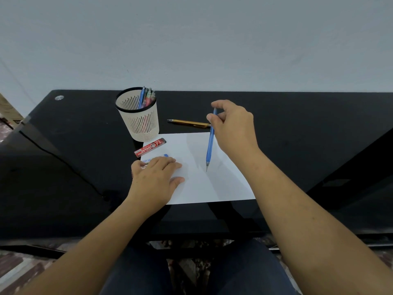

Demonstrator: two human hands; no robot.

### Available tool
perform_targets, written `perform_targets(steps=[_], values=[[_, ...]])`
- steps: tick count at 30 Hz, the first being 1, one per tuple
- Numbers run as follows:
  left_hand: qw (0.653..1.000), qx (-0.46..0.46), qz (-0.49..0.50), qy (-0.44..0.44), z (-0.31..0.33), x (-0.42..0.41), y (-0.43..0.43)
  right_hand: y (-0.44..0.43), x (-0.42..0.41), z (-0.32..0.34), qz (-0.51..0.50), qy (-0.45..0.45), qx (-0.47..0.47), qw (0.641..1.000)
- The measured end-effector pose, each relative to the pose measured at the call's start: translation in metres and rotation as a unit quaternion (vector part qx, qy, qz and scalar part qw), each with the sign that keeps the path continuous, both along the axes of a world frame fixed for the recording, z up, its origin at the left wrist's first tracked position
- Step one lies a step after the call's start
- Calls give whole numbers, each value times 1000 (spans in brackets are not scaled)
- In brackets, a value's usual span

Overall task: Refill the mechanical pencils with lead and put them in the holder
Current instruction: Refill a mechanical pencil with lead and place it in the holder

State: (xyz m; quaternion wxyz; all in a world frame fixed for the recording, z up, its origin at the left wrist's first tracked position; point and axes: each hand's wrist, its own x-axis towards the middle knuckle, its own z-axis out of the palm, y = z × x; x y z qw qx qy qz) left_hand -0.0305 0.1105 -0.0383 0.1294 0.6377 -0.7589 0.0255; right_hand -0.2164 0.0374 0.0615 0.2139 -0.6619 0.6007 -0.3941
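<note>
Blue mechanical pencil (210,143) near upright, tip down at the white sheet (212,186) (contact not discernible), pinched at its upper end between thumb and fingers of the right hand (234,126), midway between the far and near edges of the tabletop (85,135). Left hand (156,177) lies flat, fingers straight, on the sheet's left edge over a blue-capped lead case (158,156); red lead case (150,147) just beyond, across the sheet's far left corner. Holder (139,122) stands toward the far edge with several pencils (146,96) inside; yellow pencil (188,123) lies flat between holder and right hand
</note>
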Motion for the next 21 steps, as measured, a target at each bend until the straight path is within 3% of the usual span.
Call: perform_targets(steps=[21], values=[[1000,11,1,-10,3,-2,0,10,1,3,16,9,-23,1000]])
